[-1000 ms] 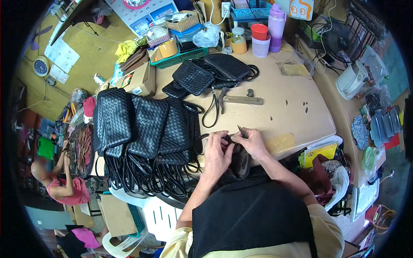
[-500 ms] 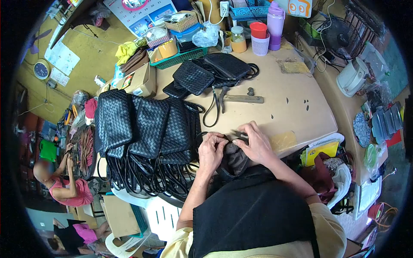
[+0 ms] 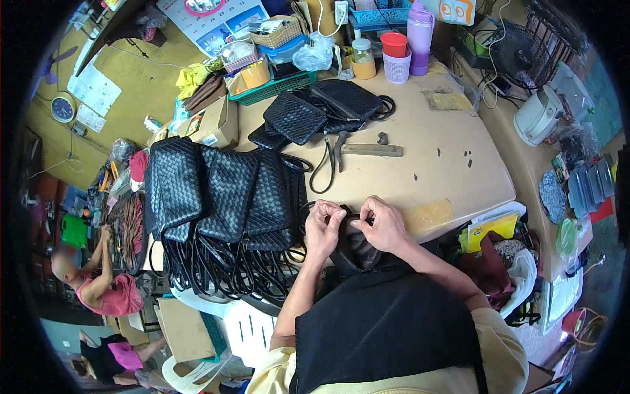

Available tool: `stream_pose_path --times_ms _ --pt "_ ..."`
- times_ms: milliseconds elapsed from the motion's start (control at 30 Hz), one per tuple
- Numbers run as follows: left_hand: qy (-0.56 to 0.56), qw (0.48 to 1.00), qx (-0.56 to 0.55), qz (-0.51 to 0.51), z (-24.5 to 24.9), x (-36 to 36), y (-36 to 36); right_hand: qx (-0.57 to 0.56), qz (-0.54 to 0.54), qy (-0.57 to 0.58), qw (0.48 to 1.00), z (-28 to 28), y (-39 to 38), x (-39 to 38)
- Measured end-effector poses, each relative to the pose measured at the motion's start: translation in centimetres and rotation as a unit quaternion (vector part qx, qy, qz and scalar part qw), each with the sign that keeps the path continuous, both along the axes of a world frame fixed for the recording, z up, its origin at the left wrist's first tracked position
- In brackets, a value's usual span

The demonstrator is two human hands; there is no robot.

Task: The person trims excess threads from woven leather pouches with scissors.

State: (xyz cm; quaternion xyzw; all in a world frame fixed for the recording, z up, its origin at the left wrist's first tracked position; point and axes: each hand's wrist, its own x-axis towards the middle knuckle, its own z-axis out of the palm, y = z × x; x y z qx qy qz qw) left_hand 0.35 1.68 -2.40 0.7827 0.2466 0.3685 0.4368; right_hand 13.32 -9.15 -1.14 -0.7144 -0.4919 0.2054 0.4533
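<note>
Close together at the table's front edge, my left hand (image 3: 323,228) and my right hand (image 3: 382,224) both have their fingers closed in a pinch. A thin black strap (image 3: 348,211) runs from the left fingertips toward the right ones. Below them, against my apron, lies a dark bag (image 3: 362,253) with its greyish-brown lining showing. The right palm hides whether a tool is also in that hand. To the left is a pile of black woven bags (image 3: 226,190) with their straps hanging over the edge.
A hammer (image 3: 371,150) and a wrist loop (image 3: 321,172) lie on the table (image 3: 459,177). More black bags (image 3: 296,117) lie behind them. Baskets, a red-lidded cup (image 3: 394,46) and a purple bottle (image 3: 420,39) stand at the back. Two other people are at the far left.
My right hand has turned and shifted slightly down. The dark, blurred tool at its fingers no longer shows. The strap between my fingertips is now more visible.
</note>
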Motion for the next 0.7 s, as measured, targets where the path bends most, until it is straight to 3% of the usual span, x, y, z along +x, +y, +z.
stream_pose_path --times_ms 67,100,133,200,233,267,300,333,400,433,467,500,533,600,633,700 --pt "-0.134 0.954 -0.261 -0.063 0.2 -0.5 0.5 0.058 -0.031 0.041 0.997 -1.5 0.2 0.3" --pt "-0.208 0.884 -0.411 -0.077 0.3 -1.1 1.1 0.116 -0.063 0.082 0.988 -2.0 0.2 0.6" --pt "-0.391 0.706 -0.552 -0.209 -0.2 -2.3 2.1 0.014 -0.106 0.163 0.981 -0.3 -0.2 1.4" --pt "-0.485 0.665 -0.53 -0.205 -0.7 -3.7 2.7 0.088 -0.173 -0.063 0.979 -2.1 -0.4 4.7" --pt "-0.453 0.723 -0.502 -0.143 0.8 -3.5 2.1 0.086 -0.172 -0.063 0.979 -2.9 -0.9 5.9" --pt "-0.415 0.775 -0.47 -0.081 2.3 -3.3 1.5 0.035 -0.181 -0.164 0.969 -3.5 -1.6 7.0" --pt "-0.368 0.819 -0.417 -0.142 1.7 -3.9 2.1 -0.014 -0.188 -0.265 0.946 -3.3 -1.7 7.4" --pt "-0.371 0.819 -0.415 -0.142 1.0 -4.1 2.0 -0.012 -0.187 -0.267 0.945 -3.1 -1.7 7.4" --pt "-0.222 0.917 -0.331 -0.009 0.4 -4.1 1.5 0.006 -0.182 -0.251 0.951 -2.1 -2.1 6.7" --pt "-0.236 0.904 -0.357 -0.007 0.4 -4.0 1.1 0.004 -0.18 -0.251 0.951 -1.6 -2.0 6.3" --pt "-0.243 0.885 -0.397 -0.011 -0.3 -4.5 1.2 0.003 -0.075 -0.11 0.991 -1.2 -1.7 5.8" --pt "-0.243 0.866 -0.437 0.016 -1.0 -4.6 1.4 0.002 0.032 0.035 0.999 -0.6 -1.4 5.2" --pt "-0.243 0.845 -0.474 0.042 -1.5 -4.7 1.7 0.002 0.034 0.036 0.999 0.2 -1.1 4.4" --pt "-0.24 0.857 -0.454 0.045 -1.3 -4.5 1.3 -0.021 0.137 -0.056 0.989 1.7 -0.5 2.7" --pt "-0.267 0.858 -0.437 0.038 -0.3 -3.8 0.7 -0.01 0.139 -0.143 0.98 1.3 -0.3 2.2" --pt "-0.274 0.86 -0.43 0.005 -0.2 -4.0 0.6 0.029 0.163 -0.188 0.968 1.1 0.3 1.8"
